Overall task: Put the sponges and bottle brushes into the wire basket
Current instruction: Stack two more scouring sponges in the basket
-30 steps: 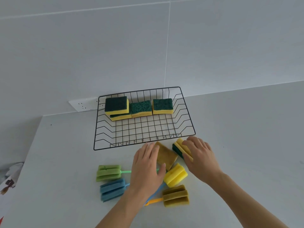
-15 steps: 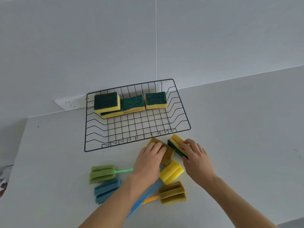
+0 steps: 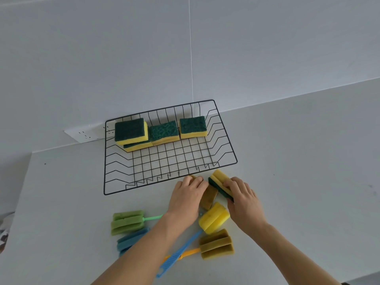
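The black wire basket (image 3: 115, 182) stands against the wall with several yellow-and-green sponges (image 3: 192, 126) along its back. Just in front of it, my right hand (image 3: 244, 200) grips a yellow-and-green sponge (image 3: 219, 179) tilted on its edge. My left hand (image 3: 186, 197) lies curled over a flat tan sponge (image 3: 209, 197) on the counter. Bottle brushes lie nearer me: a green one (image 3: 127, 222), a blue one (image 3: 131, 240) partly under my left forearm, a yellow one (image 3: 213, 218) and a tan one (image 3: 217, 244) with an orange handle. A blue handle (image 3: 181, 254) crosses beneath.
A white wall socket (image 3: 86, 133) sits behind the basket's left corner. The counter's left edge (image 3: 22, 182) drops off, with some patterned item (image 3: 3, 233) beyond it. Bare white counter (image 3: 298, 161) stretches to the right.
My right hand has closed on the yellow-and-green sponge and tipped it up on edge. My left hand has slid forward onto the tan sponge.
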